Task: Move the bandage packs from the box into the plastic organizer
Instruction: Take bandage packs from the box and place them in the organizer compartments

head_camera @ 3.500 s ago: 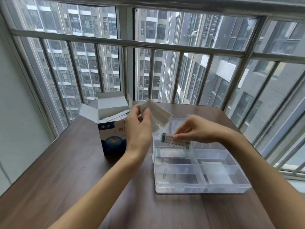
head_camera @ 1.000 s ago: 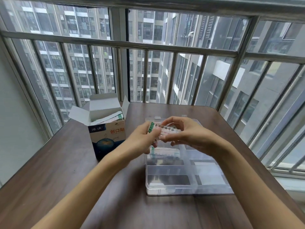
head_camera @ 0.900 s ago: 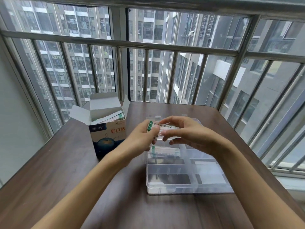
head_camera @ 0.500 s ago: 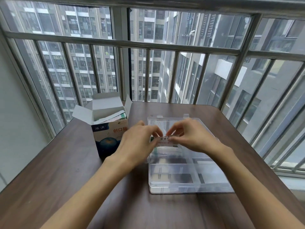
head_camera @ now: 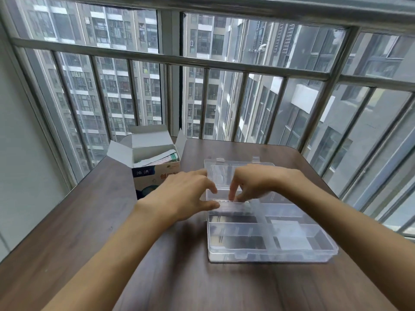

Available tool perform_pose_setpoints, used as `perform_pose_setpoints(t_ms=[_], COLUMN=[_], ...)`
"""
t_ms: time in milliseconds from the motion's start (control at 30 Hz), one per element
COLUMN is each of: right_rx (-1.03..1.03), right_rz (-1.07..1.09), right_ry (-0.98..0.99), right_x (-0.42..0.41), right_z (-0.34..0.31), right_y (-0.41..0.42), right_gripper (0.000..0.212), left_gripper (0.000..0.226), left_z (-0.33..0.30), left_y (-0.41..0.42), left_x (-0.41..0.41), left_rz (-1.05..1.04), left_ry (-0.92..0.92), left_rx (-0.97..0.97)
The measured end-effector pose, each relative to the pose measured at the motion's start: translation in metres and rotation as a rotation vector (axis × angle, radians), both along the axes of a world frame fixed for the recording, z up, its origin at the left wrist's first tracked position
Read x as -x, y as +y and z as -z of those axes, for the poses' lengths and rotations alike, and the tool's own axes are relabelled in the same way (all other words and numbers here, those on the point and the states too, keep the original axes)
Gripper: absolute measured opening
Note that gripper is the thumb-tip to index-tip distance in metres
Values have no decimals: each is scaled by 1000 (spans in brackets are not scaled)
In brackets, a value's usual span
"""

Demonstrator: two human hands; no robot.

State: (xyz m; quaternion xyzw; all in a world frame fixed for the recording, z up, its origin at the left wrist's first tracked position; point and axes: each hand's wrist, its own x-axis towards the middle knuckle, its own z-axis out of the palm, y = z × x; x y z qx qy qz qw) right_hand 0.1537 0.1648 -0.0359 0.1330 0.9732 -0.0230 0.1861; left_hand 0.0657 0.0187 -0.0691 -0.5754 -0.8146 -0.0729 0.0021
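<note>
Both hands have come down from mid-air: left hand (head_camera: pixel 186 194) and right hand (head_camera: pixel 253 182) press bandage packs (head_camera: pixel 226 202) into the organizer's (head_camera: pixel 269 254) far-left compartment, fingers still pinching. More remain in the box (head_camera: pixel 155 158) at the table's far-left edge.

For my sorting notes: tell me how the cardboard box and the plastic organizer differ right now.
The cardboard box is opaque and printed; the plastic organizer is clear. The box stands tall with flaps up; the organizer lies flat with its lid folded back. The box is one cavity with packs sticking out; the organizer is split into compartments. Both are open and rest on the table.
</note>
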Motion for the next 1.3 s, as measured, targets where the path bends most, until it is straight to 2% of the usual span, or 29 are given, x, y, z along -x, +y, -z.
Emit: perform_pose_setpoints(t_ms=[100, 233, 400, 567, 633, 767, 867, 1033, 1133, 1233, 1300], right_rx=[126, 173, 6, -192, -195, -77, -18, -44, 51, 129, 249], right_rz=[31, 73, 229, 290, 290, 328, 345, 367, 347, 177, -40], right_ry=[39, 50, 47, -127, -185, -233, -117, 116, 287, 587, 818], right_x=[-3, -2, -1, 0, 2, 1, -8, -17, -11, 4, 18], right_z=[-2, 0, -3, -9, -9, -10, -6, -5, -23, -38, -42], right_y=[4, 0, -1, -13, -13, -5, 2, 7, 4, -14, -36], right_gripper=[22, 21, 16, 14, 12, 28, 30, 36, 33, 20, 14], left_gripper=[46, 48, 48, 48, 48, 49, 50, 52, 51, 29, 17], left_z=[6, 14, 16, 18, 18, 15, 12, 4, -23, -54, -64], left_y=[2, 6, 8, 14, 14, 10, 8, 4, -8, -29, -49], left_x=[0, -1, -2, -15, -17, -14, -13, -16, -16, 1, 21], left_rz=[-27, -10, -18, -53, -54, -71, -77, -77, -62, -122, -258], left_ry=[43, -123, -113, -88, -85, -69, -38, 12, -113, -268, -221], left_rx=[118, 235, 227, 153, 148, 147, 145, 129, 83, -152, -362])
